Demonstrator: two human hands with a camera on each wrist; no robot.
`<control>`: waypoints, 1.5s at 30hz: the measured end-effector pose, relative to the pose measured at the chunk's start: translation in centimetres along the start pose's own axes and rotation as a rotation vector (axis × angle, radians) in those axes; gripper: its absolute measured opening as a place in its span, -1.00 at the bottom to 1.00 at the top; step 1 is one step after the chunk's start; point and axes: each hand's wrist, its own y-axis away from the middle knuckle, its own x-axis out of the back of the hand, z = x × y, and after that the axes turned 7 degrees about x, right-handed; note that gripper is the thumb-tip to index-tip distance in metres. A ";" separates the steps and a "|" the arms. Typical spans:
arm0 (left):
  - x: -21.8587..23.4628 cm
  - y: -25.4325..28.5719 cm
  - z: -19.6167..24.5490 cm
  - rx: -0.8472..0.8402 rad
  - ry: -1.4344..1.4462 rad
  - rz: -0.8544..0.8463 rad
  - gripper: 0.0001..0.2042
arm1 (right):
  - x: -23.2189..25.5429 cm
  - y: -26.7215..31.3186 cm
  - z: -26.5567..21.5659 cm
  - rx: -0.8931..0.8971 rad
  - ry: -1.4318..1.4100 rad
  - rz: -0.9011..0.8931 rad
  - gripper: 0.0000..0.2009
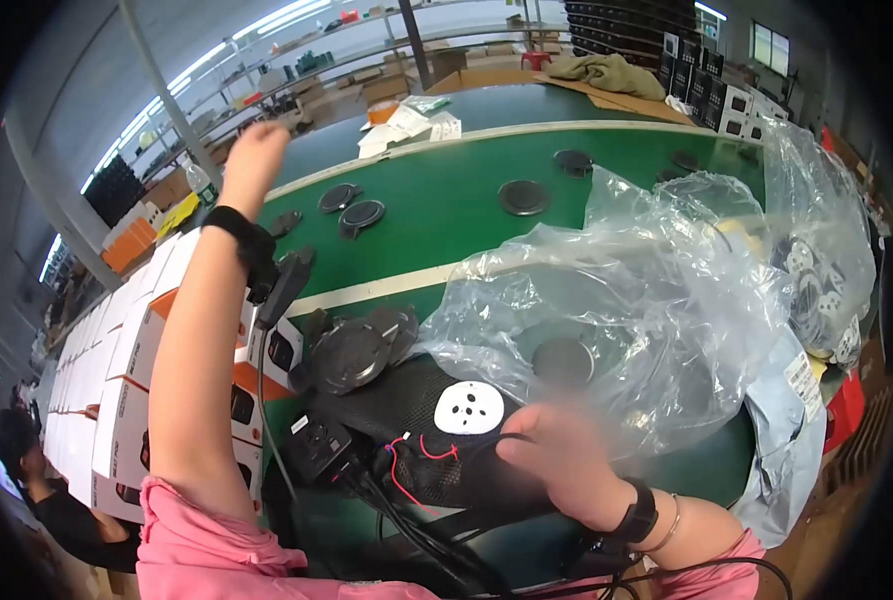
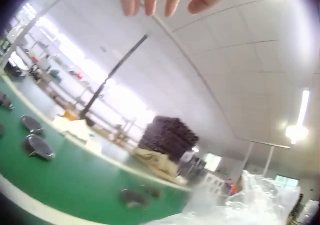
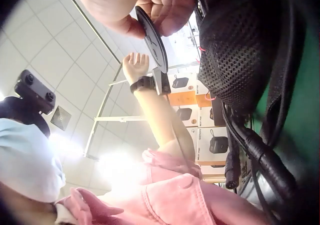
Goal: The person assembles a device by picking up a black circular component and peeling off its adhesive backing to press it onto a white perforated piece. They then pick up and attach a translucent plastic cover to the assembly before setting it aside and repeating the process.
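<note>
Left hand (image 1: 254,158) raised high above the green tabletop (image 1: 436,205), fingers loose, holding nothing. Right hand (image 1: 551,455) low by the black mesh speaker (image 1: 421,430), pinching 1 thin black disc (image 3: 152,37) between thumb and fingers, just beside the clear plastic bag (image 1: 646,300).

Green table (image 1: 446,200), perhaps warehouse shelving (image 1: 296,60)

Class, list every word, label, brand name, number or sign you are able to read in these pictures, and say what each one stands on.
No text can be read in any view.
Printing on the white and orange boxes: too small and blurred.
White label on the grey bag: lines of print, illegible.
Papers on the far belt: too distant.
White perforated piece on the black mesh part: holes only, no lettering.
</note>
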 end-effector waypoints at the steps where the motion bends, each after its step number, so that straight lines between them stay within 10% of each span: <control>1: -1.1 -0.3 -1.4 -0.013 -0.223 0.010 -0.64 | 0.0 0.0 -0.1 -0.028 -0.036 0.005 -0.91; 13: -8.3 1.7 -11.2 0.238 -1.008 -0.263 -0.72 | 0.0 -0.2 -1.0 -0.165 -0.084 0.037 -0.89; 25: -12.9 -0.6 -17.9 0.361 -0.876 -0.602 -0.47 | -0.1 -0.6 -1.2 -0.216 -0.094 0.074 -0.88; 44: -11.7 -1.2 -12.8 0.277 -0.703 -0.768 -0.64 | -0.2 -0.5 -1.1 -0.189 -0.122 0.057 -0.91; 45: -11.3 -1.5 -12.1 0.528 -0.489 -0.831 -0.66 | -0.1 -0.6 -1.1 -0.186 -0.117 0.047 -0.91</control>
